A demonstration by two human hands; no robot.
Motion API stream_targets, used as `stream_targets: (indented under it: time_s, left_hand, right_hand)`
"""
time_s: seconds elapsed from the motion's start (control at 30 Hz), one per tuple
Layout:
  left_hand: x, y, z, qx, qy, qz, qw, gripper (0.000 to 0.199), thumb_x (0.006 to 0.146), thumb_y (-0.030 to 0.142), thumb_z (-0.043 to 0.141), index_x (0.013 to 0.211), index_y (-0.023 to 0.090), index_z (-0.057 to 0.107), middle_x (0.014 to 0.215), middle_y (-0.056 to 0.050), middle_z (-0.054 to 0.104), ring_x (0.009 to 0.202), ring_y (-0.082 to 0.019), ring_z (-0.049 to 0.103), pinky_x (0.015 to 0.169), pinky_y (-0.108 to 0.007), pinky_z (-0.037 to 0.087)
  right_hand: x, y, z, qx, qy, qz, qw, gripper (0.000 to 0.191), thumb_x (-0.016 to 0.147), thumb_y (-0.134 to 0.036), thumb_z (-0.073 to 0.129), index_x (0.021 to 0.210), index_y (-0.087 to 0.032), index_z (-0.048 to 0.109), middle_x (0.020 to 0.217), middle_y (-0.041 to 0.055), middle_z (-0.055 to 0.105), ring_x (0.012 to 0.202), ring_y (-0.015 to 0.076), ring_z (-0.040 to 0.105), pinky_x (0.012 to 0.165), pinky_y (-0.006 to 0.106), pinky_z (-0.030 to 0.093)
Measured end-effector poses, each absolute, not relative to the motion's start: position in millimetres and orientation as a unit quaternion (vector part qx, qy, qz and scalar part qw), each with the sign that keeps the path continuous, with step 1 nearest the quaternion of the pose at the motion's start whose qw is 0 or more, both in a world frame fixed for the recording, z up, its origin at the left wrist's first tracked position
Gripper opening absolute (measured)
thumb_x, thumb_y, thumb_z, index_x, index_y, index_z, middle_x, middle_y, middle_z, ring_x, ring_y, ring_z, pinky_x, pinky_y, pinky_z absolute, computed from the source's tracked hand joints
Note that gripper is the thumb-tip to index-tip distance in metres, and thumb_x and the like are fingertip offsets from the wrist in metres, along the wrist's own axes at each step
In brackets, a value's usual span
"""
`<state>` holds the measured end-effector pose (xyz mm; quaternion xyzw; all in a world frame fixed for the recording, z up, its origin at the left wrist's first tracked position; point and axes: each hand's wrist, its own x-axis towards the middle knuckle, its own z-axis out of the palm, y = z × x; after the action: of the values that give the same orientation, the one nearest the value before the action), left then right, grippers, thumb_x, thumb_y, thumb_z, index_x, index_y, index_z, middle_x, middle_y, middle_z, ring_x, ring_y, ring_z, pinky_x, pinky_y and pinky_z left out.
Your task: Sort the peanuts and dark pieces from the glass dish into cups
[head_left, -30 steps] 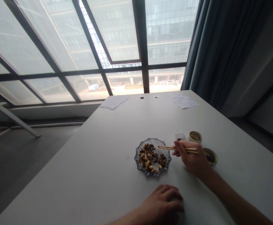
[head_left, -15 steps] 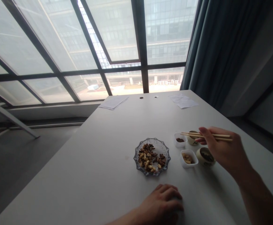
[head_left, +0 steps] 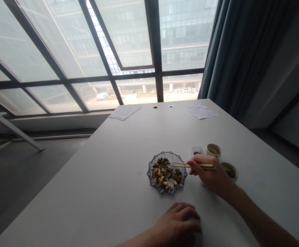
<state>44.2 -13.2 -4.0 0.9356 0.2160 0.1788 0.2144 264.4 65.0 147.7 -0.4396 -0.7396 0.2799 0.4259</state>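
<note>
My right hand (head_left: 211, 173) is closed around a pair of wooden chopsticks (head_left: 203, 166). Their tips reach over the right side of a scalloped glass dish (head_left: 153, 185), slightly apart, with nothing visible between them. Pale, peanut-like pieces (head_left: 161, 176) lie on the left and front of the dish. Dark brown elongated pieces (head_left: 177, 175) are heaped at its back and right. My left hand (head_left: 177, 219) rests on the table in front of the dish, fingers loosely bent and holding nothing I can see.
Behind my right hand are a small white tub (head_left: 197, 150) with dark pieces and two round cups, one at the back (head_left: 213, 150) and one nearer (head_left: 230, 171). Papers (head_left: 125, 112) and a crumpled sheet (head_left: 202, 111) lie at the white table's far end, by the windows.
My right hand has moved left with the chopsticks, from above the small containers to the glass dish. It now covers the nearer white tub. My left hand stays put.
</note>
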Motion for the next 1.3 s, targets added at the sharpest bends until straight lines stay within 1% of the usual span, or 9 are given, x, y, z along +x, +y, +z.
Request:
stream_targets:
  time_s: [0.2, 0.33, 0.53, 0.6, 0.8, 0.93, 1.07, 1.17, 1.3]
  left_hand:
    - [45.1, -12.3, -6.5, 0.935, 0.216, 0.177, 0.217, 0.025, 0.103, 0.026, 0.083, 0.125, 0.028, 0.071, 0.140, -0.005, 0.077, 0.141, -0.027, 0.068, 0.124, -0.039, 0.050]
    - [45.2, -12.1, -6.1, 0.937, 0.215, 0.174, 0.214, 0.026, 0.103, 0.026, 0.083, 0.125, 0.028, 0.070, 0.140, -0.004, 0.077, 0.142, -0.026, 0.067, 0.124, -0.037, 0.050]
    - [45.1, -13.9, -2.0, 0.935, 0.220, 0.185, 0.210, 0.022, 0.105, 0.028, 0.082, 0.124, 0.027, 0.071, 0.141, -0.003, 0.077, 0.143, -0.025, 0.067, 0.124, -0.037, 0.049]
    - [45.0, -13.9, -1.9, 0.934, 0.219, 0.189, 0.210, 0.022, 0.105, 0.028, 0.082, 0.124, 0.027, 0.071, 0.140, -0.003, 0.077, 0.142, -0.025, 0.067, 0.124, -0.037, 0.049]
    - [45.0, -12.9, -5.0, 0.936, 0.219, 0.175, 0.211, 0.024, 0.104, 0.028, 0.083, 0.125, 0.027, 0.071, 0.140, -0.003, 0.077, 0.142, -0.026, 0.067, 0.124, -0.038, 0.050]
    - [45.0, -12.6, -5.3, 0.936, 0.221, 0.170, 0.216, 0.023, 0.104, 0.029, 0.082, 0.124, 0.028, 0.071, 0.141, -0.004, 0.076, 0.142, -0.027, 0.067, 0.125, -0.039, 0.049]
    - [44.2, -12.1, -3.2, 0.937, 0.215, 0.162, 0.223, 0.026, 0.103, 0.027, 0.083, 0.125, 0.028, 0.070, 0.142, -0.005, 0.076, 0.142, -0.027, 0.067, 0.125, -0.040, 0.050]
    - [43.7, -12.8, -2.6, 0.936, 0.214, 0.167, 0.224, 0.026, 0.103, 0.026, 0.082, 0.126, 0.028, 0.070, 0.143, -0.005, 0.076, 0.142, -0.027, 0.067, 0.125, -0.039, 0.050]
    - [43.3, -13.6, -3.5, 0.933, 0.216, 0.188, 0.217, 0.026, 0.103, 0.025, 0.082, 0.126, 0.028, 0.070, 0.143, -0.004, 0.076, 0.142, -0.026, 0.067, 0.125, -0.037, 0.050]
  right_hand:
    - [255.9, 74.9, 124.1, -0.405, -0.767, 0.269, 0.418, 0.063, 0.113, -0.070, 0.056, 0.075, -0.022, 0.073, 0.075, 0.0058, 0.075, 0.070, 0.0202, 0.068, 0.070, 0.034, 0.050]
    - [254.5, 81.3, 114.2, -0.400, -0.770, 0.270, 0.417, 0.067, 0.114, -0.071, 0.052, 0.073, -0.022, 0.072, 0.074, 0.0054, 0.074, 0.070, 0.0198, 0.067, 0.071, 0.034, 0.049]
    - [248.5, 81.0, 104.7, -0.418, -0.756, 0.216, 0.456, 0.070, 0.116, -0.068, 0.046, 0.062, -0.024, 0.049, 0.060, -0.0007, 0.055, 0.057, 0.0148, 0.049, 0.060, 0.032, 0.037]
    - [246.3, 80.2, 101.5, -0.424, -0.749, 0.206, 0.466, 0.069, 0.117, -0.068, 0.044, 0.063, -0.025, 0.046, 0.059, -0.0017, 0.051, 0.056, 0.0146, 0.046, 0.058, 0.032, 0.036]
    - [248.1, 76.9, 106.9, -0.430, -0.736, 0.175, 0.492, 0.067, 0.117, -0.065, 0.044, 0.063, -0.025, 0.051, 0.057, -0.0011, 0.051, 0.054, 0.0157, 0.047, 0.057, 0.033, 0.038]
    - [264.8, 69.4, 131.9, -0.432, -0.724, 0.144, 0.518, 0.062, 0.118, -0.056, 0.048, 0.067, -0.025, 0.060, 0.060, -0.0001, 0.053, 0.055, 0.0170, 0.050, 0.057, 0.033, 0.038]
    - [290.3, 58.4, 162.3, -0.478, -0.686, 0.060, 0.545, 0.053, 0.117, -0.047, 0.057, 0.070, -0.024, 0.065, 0.061, 0.0003, 0.057, 0.054, 0.0162, 0.053, 0.058, 0.033, 0.038]
    - [305.4, 54.6, 175.8, -0.517, -0.664, 0.014, 0.540, 0.051, 0.116, -0.045, 0.060, 0.070, -0.024, 0.066, 0.061, 0.0008, 0.061, 0.054, 0.0166, 0.056, 0.059, 0.034, 0.040]
    - [313.5, 56.4, 179.4, -0.540, -0.670, 0.029, 0.509, 0.050, 0.114, -0.049, 0.064, 0.071, -0.024, 0.071, 0.061, 0.0011, 0.067, 0.054, 0.0176, 0.062, 0.057, 0.034, 0.043]
